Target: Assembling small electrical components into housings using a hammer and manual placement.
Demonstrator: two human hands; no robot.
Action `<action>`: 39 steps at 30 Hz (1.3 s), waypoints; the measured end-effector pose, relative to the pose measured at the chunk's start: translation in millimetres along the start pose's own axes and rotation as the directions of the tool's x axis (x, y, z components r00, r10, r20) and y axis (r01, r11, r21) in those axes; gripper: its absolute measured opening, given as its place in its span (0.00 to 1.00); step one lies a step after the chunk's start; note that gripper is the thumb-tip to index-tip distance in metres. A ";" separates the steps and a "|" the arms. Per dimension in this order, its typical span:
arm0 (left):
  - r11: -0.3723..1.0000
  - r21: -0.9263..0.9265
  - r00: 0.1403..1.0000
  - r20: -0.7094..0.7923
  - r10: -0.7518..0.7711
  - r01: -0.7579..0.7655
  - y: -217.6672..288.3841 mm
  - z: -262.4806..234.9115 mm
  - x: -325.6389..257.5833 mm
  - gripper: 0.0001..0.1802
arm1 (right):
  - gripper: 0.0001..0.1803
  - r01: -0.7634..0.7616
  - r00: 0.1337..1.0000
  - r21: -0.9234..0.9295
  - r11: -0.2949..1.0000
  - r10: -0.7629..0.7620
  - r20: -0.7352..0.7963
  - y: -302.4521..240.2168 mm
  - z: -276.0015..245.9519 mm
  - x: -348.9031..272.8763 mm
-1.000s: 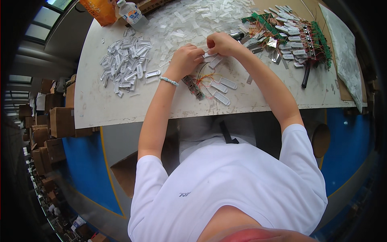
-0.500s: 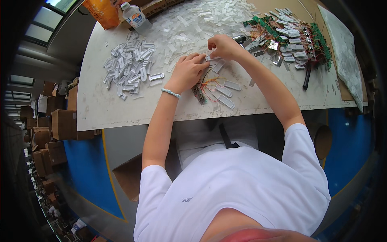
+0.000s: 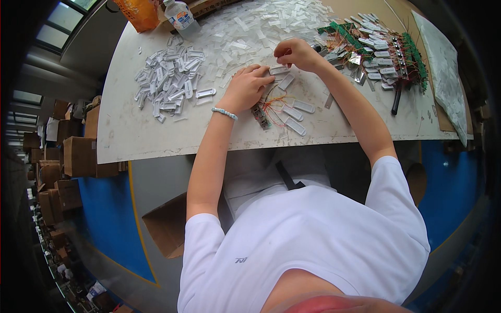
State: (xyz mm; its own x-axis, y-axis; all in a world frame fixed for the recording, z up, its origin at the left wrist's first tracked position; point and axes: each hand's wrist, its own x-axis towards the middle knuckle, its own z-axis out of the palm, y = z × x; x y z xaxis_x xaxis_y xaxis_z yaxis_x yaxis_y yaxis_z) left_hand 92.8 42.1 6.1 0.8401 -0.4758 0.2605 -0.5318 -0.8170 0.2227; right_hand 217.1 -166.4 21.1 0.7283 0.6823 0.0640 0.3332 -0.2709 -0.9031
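Observation:
My left hand [image 3: 246, 87] rests on the table, thumb and forefinger closed on the near end of a small white plastic casing [image 3: 278, 70]. Just above that casing, my right hand [image 3: 297, 55] is held with curled, pinched fingertips; whatever is in them is too small to make out. Under and beside my left hand lies a small circuit board [image 3: 261, 118] with thin red and yellow wires [image 3: 276, 106]. The wires run toward several white oblong casings [image 3: 293, 113], one more casing [image 3: 286, 81] lying closer to my fingers.
A heap of white casings [image 3: 169, 78] lies left, clear plastic strips [image 3: 245, 31] behind. Wired green boards with casings [image 3: 378, 52] and a black-handled tool [image 3: 397, 99] are at right. A bottle [image 3: 180, 20], an orange bag [image 3: 138, 14] and a plastic-wrapped sheet [image 3: 443, 78] edge the table [image 3: 156, 141].
My right hand has lifted slightly up and away from the casing, its fingertips curling. My left hand stays at the casing. The whole view has shifted a little.

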 end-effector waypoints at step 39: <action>0.999 0.023 1.000 -0.017 0.023 -0.022 -3.4 4.6 -3.9 0.24 | 0.11 0.168 0.977 -0.439 0.883 -0.209 -0.046 4.9 19.0 -25.6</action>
State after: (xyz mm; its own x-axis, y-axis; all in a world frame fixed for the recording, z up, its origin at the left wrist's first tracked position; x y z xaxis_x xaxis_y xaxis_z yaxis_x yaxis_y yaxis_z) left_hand 91.8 45.2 0.0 0.8259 -0.4884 0.2817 -0.5477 -0.8136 0.1953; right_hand 188.7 -172.3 7.0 0.6692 0.6922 0.2703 0.6792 -0.4222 -0.6003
